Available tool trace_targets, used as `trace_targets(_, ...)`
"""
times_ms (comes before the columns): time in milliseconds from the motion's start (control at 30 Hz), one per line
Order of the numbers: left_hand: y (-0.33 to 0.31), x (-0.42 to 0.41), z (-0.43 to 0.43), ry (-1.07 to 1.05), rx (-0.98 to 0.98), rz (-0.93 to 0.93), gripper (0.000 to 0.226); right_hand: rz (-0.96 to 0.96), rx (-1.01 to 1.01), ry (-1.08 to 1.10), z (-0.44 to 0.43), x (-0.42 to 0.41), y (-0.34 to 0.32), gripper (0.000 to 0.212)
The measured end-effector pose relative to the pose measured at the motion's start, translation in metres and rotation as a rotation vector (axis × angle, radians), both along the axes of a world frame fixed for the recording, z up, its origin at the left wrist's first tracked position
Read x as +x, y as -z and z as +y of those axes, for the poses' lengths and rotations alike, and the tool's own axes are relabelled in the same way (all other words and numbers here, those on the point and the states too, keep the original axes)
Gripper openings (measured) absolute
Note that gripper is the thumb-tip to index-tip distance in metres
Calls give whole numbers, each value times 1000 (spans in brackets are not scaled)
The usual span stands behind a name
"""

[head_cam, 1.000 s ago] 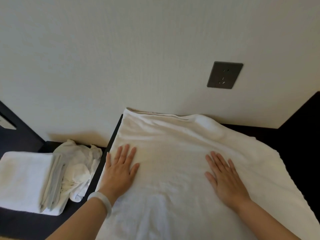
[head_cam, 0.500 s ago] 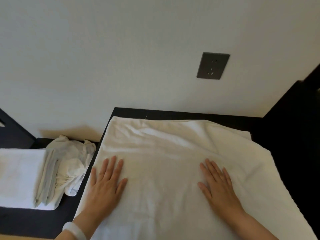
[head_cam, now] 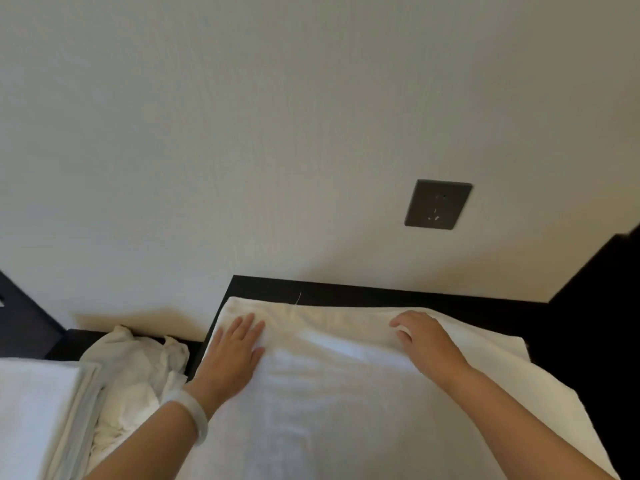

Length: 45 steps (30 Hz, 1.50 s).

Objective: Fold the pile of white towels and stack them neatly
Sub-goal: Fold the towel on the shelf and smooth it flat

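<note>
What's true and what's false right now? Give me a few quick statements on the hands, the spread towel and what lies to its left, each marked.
1. The left hand lies flat on the spread towel. True.
2. The right hand is lifted clear of the towel. False: it rests at the towel's far edge, fingers curled on the cloth.
3. A crumpled cloth lies left of the spread towel. True.
4. The folded stack sits to the spread towel's right. False: it is at far left, beside the crumpled cloth.
5. A pale bangle is on the right wrist. False: it is on the left wrist.
</note>
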<state>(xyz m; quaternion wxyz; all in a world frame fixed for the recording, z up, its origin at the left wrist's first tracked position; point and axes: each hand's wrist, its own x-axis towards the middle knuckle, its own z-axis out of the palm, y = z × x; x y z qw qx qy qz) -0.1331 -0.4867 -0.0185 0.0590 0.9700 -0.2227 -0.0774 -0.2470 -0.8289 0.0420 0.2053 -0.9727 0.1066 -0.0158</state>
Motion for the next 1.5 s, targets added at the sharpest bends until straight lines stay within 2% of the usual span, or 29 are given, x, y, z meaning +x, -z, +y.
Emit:
trace_targets(133,-10,42,-8,0,36,15,55,99,-30,-103,-4,48,0,30)
trace_targets(300,-21,83,-7,33,-1,-76,40,259,-122,-202,-10,86,6,9)
trace_targets(333,-23,91,-7,37,4,-76,35,289,-129,-197,-14,92,6,15)
trace_targets(400,-29,103,-4,39,18,-24,22,334,-113,-187,-22,100,6,27)
trace_targets(467,-34,114,-2,38,-6,63,11,354,-79,-202,-28,102,5,29)
trace_targets(567,-41,126,1,26,3,191,28,379,-64,-240,-31,102,5,25)
trace_targets(733,-57,134,-1,7,81,268,17,434,-6,-255,-35,110,7,26)
trace_targets(900,-52,139,7,-100,-103,174,27,169,108,-61,-42,120,15,33)
trace_targets(1033,-39,135,6,-162,-152,125,18,105,42,16,-29,110,35,31)
trace_targets(1067,-39,130,5,-171,-144,64,16,92,38,29,-26,109,33,29)
trace_targets(1167,-29,105,-23,-76,-85,-319,33,-13,-36,87,-21,99,26,25)
trace_targets(1200,-24,88,-43,-13,-117,-375,35,-48,-73,104,-23,92,27,24)
trace_targets(1300,-6,26,-120,302,-312,-336,28,-42,-117,142,-42,61,31,27)
trace_targets(1333,0,8,-145,397,-328,-295,33,-15,-116,162,-54,48,33,30)
trace_targets(1400,8,-20,-187,502,-237,-220,50,57,-124,190,-80,23,35,36)
trace_targets(1500,17,-35,-220,514,-116,-153,55,157,-118,229,-113,-6,35,43)
